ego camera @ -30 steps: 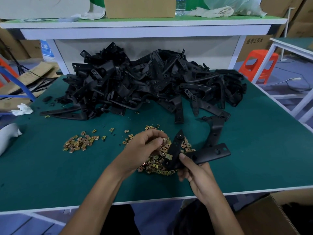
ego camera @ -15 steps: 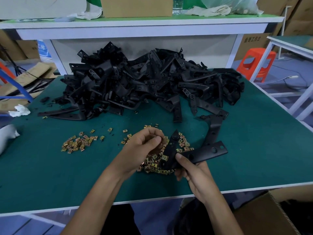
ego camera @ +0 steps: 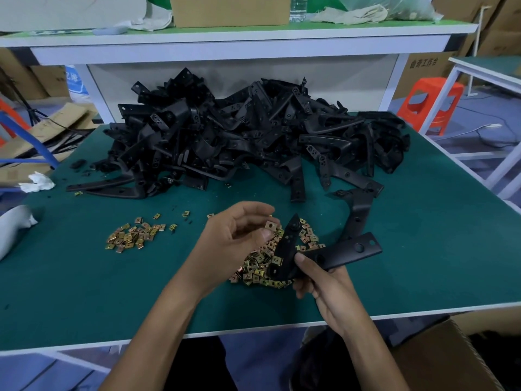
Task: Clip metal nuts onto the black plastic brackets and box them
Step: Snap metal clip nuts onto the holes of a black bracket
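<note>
brass-coloured nut point(ego camera: 271, 225) is pinched between thumb and forefinger of the left hand point(ego camera: 234, 238), just beside the upper arm of a black l-shaped bracket point(ego camera: 332, 253). right hand point(ego camera: 324, 286) grips the bracket near its bend, thumb on top, above the larger nut heap point(ego camera: 259, 270) on the green table point(ego camera: 423, 263). smaller nut heap point(ego camera: 132, 237) lies to the left. bracket pile point(ego camera: 239, 142) occupies the far side. cardboard box point(ego camera: 439, 359) sits below the near edge, at right.

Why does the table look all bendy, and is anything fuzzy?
Head view: the wide-angle lens bows the straight edges of the table; the light is soft and even, with faint shadows; the left hand looks slightly smeared around the nut; the black bracket pile is too dark for much detail.
</note>
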